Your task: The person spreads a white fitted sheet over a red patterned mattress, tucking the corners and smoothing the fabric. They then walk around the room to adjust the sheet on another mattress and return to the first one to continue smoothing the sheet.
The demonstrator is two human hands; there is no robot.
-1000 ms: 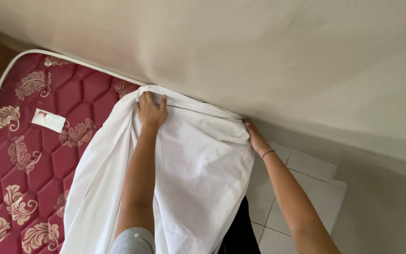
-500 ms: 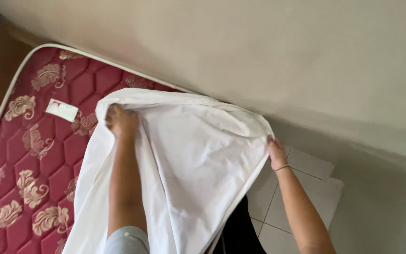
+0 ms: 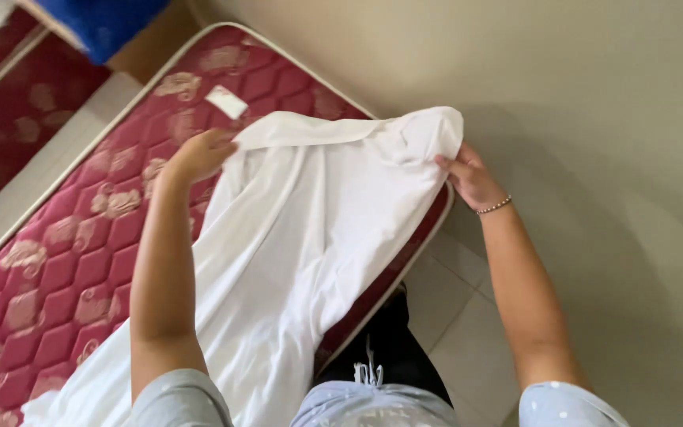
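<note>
Both hands pinch the white sheet (image 3: 318,221): your left hand (image 3: 199,154) and right hand (image 3: 472,178) hold its top edge taut, spreading it over the mattress (image 3: 65,261) corner.

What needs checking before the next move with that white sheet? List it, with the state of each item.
1. Left hand grips the white fitted sheet at its edge: ok.
2. Right hand grips the sheet's gathered corner: ok.
3. Sheet corner is over the corner of the red quilted mattress: ok; not yet tucked under.
4. Sheet lies flat: not ok, folds run down it.
5. Far mattress corners covered: not ok, bare.
6. Tile floor beside the mattress free of things: cannot tell, partly hidden.
</note>
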